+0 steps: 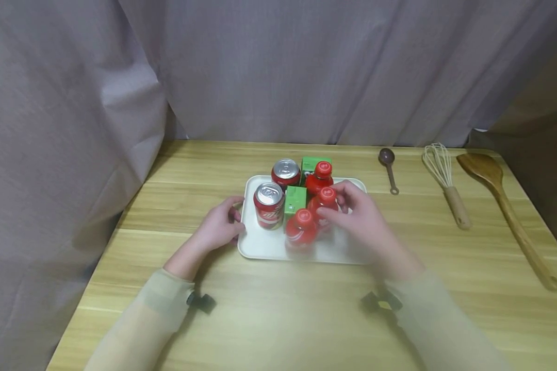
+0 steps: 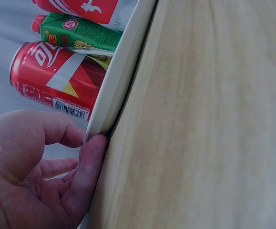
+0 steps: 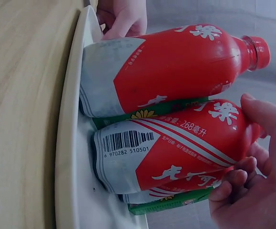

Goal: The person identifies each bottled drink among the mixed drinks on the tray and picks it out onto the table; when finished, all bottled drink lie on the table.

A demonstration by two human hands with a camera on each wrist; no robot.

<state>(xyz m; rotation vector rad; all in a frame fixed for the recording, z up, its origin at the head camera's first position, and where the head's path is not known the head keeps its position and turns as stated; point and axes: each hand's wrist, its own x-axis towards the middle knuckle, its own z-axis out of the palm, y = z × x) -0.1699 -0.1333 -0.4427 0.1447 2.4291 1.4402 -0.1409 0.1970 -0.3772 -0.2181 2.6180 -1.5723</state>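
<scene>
A white tray [image 1: 264,247] [image 2: 123,67] [image 3: 71,143] lies on the wooden table. It carries two red cans [image 1: 269,206] [image 1: 285,172], two green cartons [image 1: 295,200] [image 1: 312,164] and three red bottles. My left hand [image 1: 220,226] [image 2: 42,167] pinches the tray's left rim, thumb over the edge, right beside the front can [image 2: 56,76]. My right hand [image 1: 362,216] [image 3: 252,181] curls thumb and fingers round the upper part of the middle bottle [image 1: 325,198] [image 3: 176,152], which stands on the tray. The front bottle [image 1: 300,226] [image 3: 176,67] stands just beside it.
To the right of the tray lie a small brown spoon [image 1: 389,170], a whisk [image 1: 445,180] and a long wooden spatula [image 1: 501,206]. A grey curtain hangs behind and to the left of the table.
</scene>
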